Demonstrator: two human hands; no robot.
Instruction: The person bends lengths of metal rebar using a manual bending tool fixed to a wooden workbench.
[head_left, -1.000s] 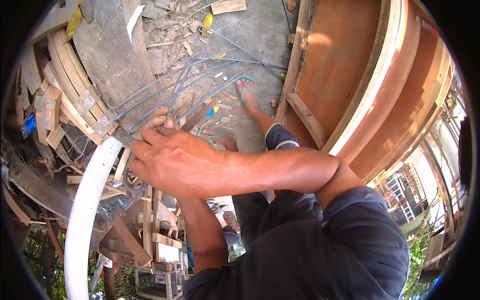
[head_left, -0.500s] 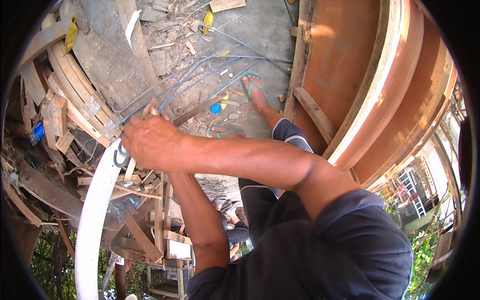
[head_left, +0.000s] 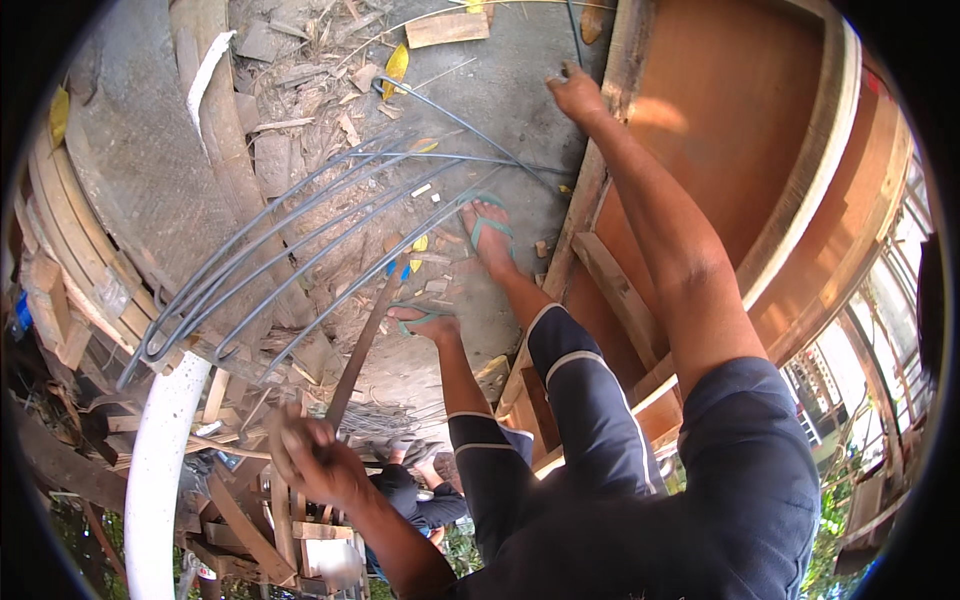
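My left hand [head_left: 318, 458] is low at the left of centre, fingers curled around the near end of a long, flat, rusty-brown bar [head_left: 360, 355]. The bar points away from me toward the ground. My right hand [head_left: 580, 95] is stretched far forward at the upper right, beside the wooden frame's edge, its fingers curled; what they hold, if anything, cannot be made out. Several thin grey metal rods [head_left: 270, 235] with hooked near ends extend between the two hands, touching neither. Their hooks lie by the top of a curved white pipe [head_left: 165, 460].
A large wooden frame with brown panels [head_left: 735, 110] curves along the right. Stacked curved wood strips [head_left: 75, 235] and scrap timber [head_left: 50, 305] crowd the left. Wood chips [head_left: 300, 80] litter the concrete floor [head_left: 490, 100] by my sandalled feet. Another person [head_left: 420, 500] sits low behind.
My hands, earlier together at the pipe's top, have separated. The right reached far forward and right; the left drew back toward me with the bar. The rods' hooked ends now show.
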